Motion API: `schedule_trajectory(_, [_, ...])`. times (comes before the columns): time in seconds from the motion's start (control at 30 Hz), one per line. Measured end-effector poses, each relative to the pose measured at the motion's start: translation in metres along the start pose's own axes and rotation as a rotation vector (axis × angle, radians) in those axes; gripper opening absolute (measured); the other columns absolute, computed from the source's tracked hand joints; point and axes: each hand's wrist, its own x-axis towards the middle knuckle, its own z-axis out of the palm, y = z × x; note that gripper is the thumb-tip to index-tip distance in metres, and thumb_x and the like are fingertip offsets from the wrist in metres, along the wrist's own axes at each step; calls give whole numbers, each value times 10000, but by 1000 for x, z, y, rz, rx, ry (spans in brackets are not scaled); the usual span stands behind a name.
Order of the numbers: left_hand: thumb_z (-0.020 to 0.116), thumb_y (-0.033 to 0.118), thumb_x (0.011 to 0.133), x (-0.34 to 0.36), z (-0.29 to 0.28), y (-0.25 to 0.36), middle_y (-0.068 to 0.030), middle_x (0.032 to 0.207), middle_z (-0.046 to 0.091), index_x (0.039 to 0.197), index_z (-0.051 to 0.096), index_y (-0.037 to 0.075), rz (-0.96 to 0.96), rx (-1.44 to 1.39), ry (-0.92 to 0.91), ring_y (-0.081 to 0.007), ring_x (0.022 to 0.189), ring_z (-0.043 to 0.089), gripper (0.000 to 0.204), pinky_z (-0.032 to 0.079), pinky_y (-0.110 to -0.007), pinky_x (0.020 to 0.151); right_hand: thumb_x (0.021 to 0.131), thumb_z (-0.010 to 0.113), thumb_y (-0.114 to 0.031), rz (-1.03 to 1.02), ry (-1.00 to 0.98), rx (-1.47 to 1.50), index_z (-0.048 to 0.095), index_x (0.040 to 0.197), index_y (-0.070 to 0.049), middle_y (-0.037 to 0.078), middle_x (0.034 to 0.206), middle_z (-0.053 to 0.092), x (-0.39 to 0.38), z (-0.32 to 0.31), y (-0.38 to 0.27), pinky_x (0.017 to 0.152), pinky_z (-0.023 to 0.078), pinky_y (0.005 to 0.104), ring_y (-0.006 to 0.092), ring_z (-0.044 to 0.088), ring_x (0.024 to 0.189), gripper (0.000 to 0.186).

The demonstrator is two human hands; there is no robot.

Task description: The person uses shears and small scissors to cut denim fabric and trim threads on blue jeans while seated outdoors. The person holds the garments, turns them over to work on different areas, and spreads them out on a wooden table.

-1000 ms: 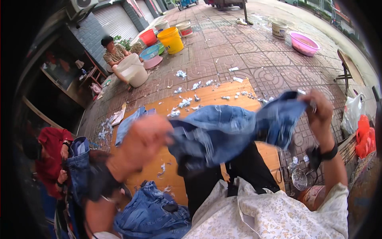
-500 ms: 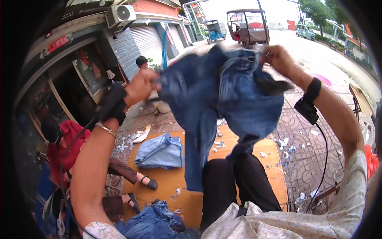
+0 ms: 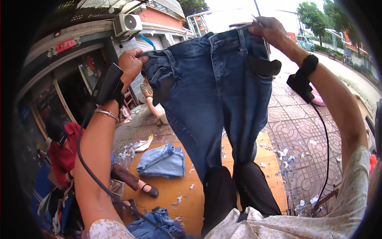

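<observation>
Dark blue jeans [image 3: 199, 91] hang upright in front of the person, stretched between both hands. The left fingers [image 3: 138, 55] pinch one end of the waistband; the right fingers [image 3: 259, 28] pinch the other, higher in view. The jeans' body drops below and between the fingers, dark pocket linings [image 3: 163, 91] poking out. Folded light-blue jeans [image 3: 161, 162] lie apart on the orange-brown board [image 3: 195, 207] below.
</observation>
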Motion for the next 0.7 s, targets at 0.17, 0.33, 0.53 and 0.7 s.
schedule_trajectory(0.17, [653,75,813,-34,-34,45,47,724,609,891,649,-7,-54,-253,128,-29,650,485,113,390,-214,597,857,631,-318,-110,-27,77,592,818,-28,-12,733,519,-16,-40,-15,663,376,278,99,459,709,296])
schedule_trajectory(0.33, [594,151,887,-68,-84,66,74,804,602,936,645,63,-69,-452,8,-18,713,493,113,363,-193,630,807,661,-95,232,14,638,623,800,-84,-43,698,540,-58,-87,-66,544,397,205,55,504,602,39])
schedule_trajectory(0.53, [581,139,905,-167,-44,84,-1,920,632,1027,606,11,-394,-1052,-168,-59,833,578,178,450,-201,756,882,620,-189,370,-572,501,620,994,-68,-78,770,537,-121,-88,-34,579,376,171,20,489,667,165])
schedule_trajectory(0.7, [633,110,839,-320,117,31,76,703,493,744,582,71,-620,-775,-510,-31,653,430,115,362,-217,588,812,715,-250,511,-661,239,603,835,26,121,682,610,-289,57,25,607,459,351,181,574,654,298])
